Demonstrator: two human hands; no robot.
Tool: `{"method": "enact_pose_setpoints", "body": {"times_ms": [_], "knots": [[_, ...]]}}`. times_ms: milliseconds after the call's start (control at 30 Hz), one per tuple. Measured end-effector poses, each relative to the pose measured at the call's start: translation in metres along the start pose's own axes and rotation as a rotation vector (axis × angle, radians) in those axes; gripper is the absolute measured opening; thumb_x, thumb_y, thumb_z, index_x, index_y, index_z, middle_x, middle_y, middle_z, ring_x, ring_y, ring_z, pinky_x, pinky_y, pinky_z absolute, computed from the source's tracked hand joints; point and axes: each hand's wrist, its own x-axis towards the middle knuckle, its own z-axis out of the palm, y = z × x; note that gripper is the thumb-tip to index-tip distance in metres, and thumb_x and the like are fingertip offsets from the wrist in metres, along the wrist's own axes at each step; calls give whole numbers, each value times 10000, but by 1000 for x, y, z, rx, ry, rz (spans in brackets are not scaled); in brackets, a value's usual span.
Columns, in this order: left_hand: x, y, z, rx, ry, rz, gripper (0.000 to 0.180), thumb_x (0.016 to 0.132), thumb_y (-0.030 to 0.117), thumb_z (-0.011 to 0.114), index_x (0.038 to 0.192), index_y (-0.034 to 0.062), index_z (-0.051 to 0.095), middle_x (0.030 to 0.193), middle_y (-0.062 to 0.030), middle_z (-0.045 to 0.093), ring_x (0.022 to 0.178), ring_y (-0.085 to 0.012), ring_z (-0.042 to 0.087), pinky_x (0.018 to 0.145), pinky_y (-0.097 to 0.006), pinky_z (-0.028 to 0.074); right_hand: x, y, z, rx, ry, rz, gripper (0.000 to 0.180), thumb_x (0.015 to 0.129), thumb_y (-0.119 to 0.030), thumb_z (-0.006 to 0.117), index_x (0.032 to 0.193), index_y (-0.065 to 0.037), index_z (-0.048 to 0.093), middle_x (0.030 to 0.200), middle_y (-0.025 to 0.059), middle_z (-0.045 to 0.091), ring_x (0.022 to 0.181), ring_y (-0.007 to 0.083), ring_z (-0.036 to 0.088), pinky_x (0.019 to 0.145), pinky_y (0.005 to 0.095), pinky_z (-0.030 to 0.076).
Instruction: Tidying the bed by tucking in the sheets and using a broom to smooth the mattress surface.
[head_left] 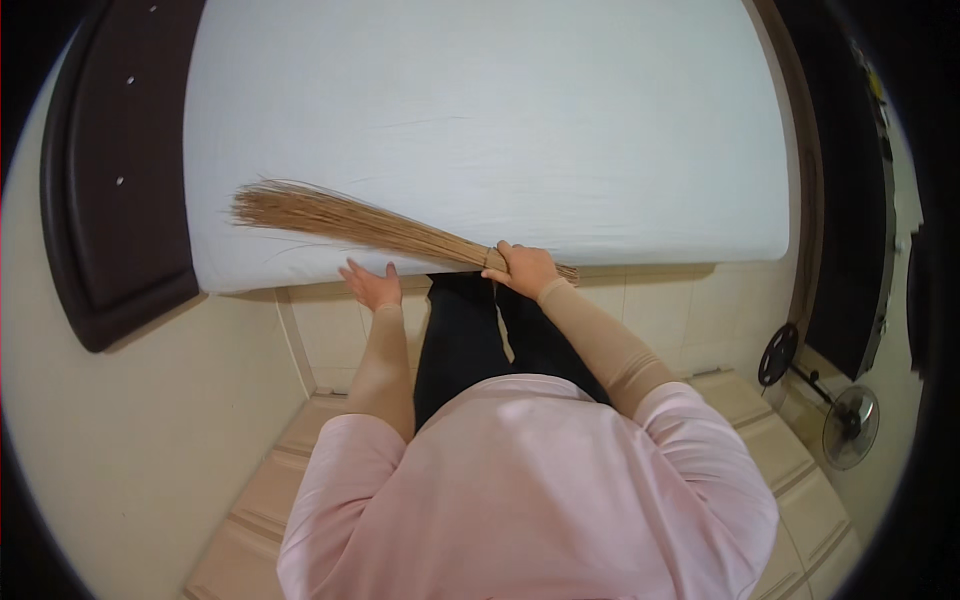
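A stick broom of thin brown bristles lies slantwise over the near edge of a bed covered with a white sheet. Its bristles fan out to the left, and its bound end points right. My right hand is closed around the bound end, with the short butt showing past the fingers. Below the bristles, at the mattress edge, my left hand holds nothing, its fingers apart and clear of the broom. Faint creases run across the sheet.
A dark padded headboard rises at the left end of the bed, beside a pale wall. On the right stand a long dark piece of furniture and a standing fan. Beige tiles show below the mattress edge.
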Motion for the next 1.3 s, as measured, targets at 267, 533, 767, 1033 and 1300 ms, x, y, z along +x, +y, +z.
{"method": "enact_pose_setpoints", "body": {"times_ms": [267, 533, 767, 1033, 1300], "knots": [[13, 39, -7, 487, -505, 367, 967, 764, 474, 720, 1511, 115, 221, 1588, -186, 62, 1450, -352, 150, 1139, -504, 244, -170, 142, 26, 284, 384, 993, 571, 853, -601, 584, 1104, -87, 584, 1044, 193, 667, 947, 393, 634, 790, 485, 480], [-11, 66, 21, 533, -498, 293, 1081, 774, 517, 692, 1508, 11, 80, 1534, -332, 14, 1421, -479, 113, 1150, -530, 192, -230, 216, 16, 456, 1162, 1399, 571, 777, -421, 728, 1097, 27, 580, 1031, 225, 663, 945, 379, 639, 858, 443, 479], [-63, 115, 66, 631, -528, 256, 1208, 763, 590, 671, 1502, 27, -102, 1473, -436, -73, 1397, -562, 29, 1147, -565, 141, -141, 132, -8, 450, 668, 932, 466, 787, -391, 732, 1079, -63, 579, 963, 186, 677, 903, 381, 647, 759, 452, 512], [-71, 133, 71, 672, -597, 360, 1206, 752, 629, 656, 1511, 28, -63, 1465, -454, -32, 1397, -564, 25, 1151, -544, 130, -112, 178, -29, -58, 345, 476, 419, 784, -435, 714, 1005, -109, 571, 897, 125, 660, 853, 331, 645, 722, 467, 504], [-76, 123, 66, 623, -598, 391, 1200, 767, 591, 666, 1507, 37, -99, 1479, -422, -112, 1401, -551, -48, 1150, -547, 126, -278, 282, -13, 303, 614, 1535, 591, 792, -479, 679, 1176, -41, 579, 1058, 216, 669, 990, 369, 641, 832, 458, 504]]}}
